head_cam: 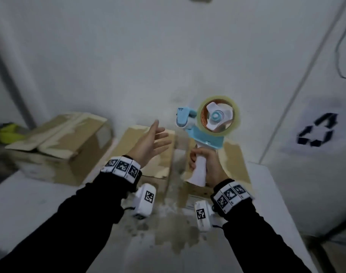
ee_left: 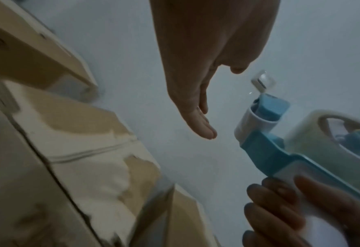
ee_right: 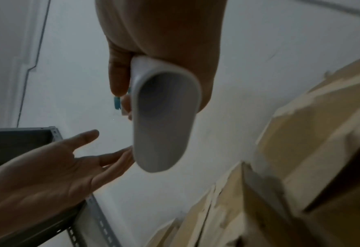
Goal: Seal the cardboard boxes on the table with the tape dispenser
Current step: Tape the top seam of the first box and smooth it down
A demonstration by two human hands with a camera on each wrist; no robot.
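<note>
Head: near box (head_cam: pixel 162 154) on table (head_cam: pixel 40 203), flaps closed, seam seemingly untaped; far box (head_cam: pixel 59 142) likewise unsealed. Right hand (head_cam: pixel 209 164) grips dispenser (head_cam: pixel 209 125) upright above near box; left hand (head_cam: pixel 148 142) spread, empty.
Left wrist: left hand fingers (ee_left: pixel 202 127) straight, just beside dispenser head.
Right wrist: handle (ee_right: pixel 164 113) clasped.
</note>
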